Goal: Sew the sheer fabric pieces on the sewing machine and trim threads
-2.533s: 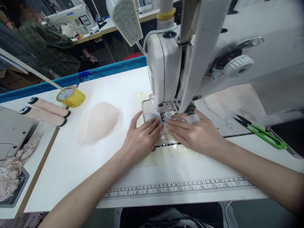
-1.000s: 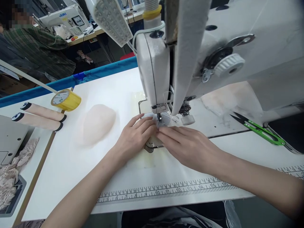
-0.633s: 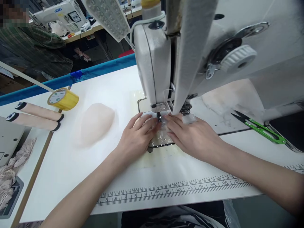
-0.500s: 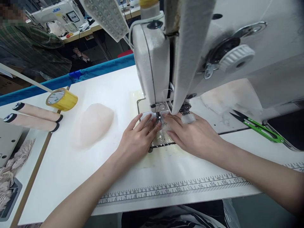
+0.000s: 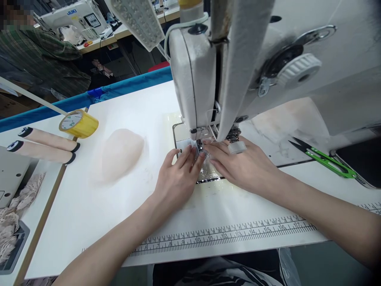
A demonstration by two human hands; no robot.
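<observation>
The white sewing machine (image 5: 198, 75) stands with its presser foot (image 5: 199, 147) down between my hands. A small pale piece of fabric (image 5: 185, 147) lies on the metal needle plate by the foot, partly hidden by fingers. My left hand (image 5: 180, 174) rests left of the foot, open, its fingertips on the pale fabric and one outer finger spread away. My right hand (image 5: 238, 161) lies flat on the right of the foot, fingers stretched out and open. Its fingertips touch thin, see-through material beside the needle; its edges are hard to make out.
A beige moulded cup (image 5: 122, 155) lies left. Yellow tape (image 5: 79, 124) and two thread spools (image 5: 44, 151) sit beyond it. Green snips (image 5: 327, 161) and a dark phone (image 5: 361, 161) are at right, near sheer fabric (image 5: 294, 119). A person (image 5: 38, 59) works behind.
My left hand has shifted slightly right and nearer me, spreading its outer finger and uncovering more of the pale fabric. My right hand has barely moved.
</observation>
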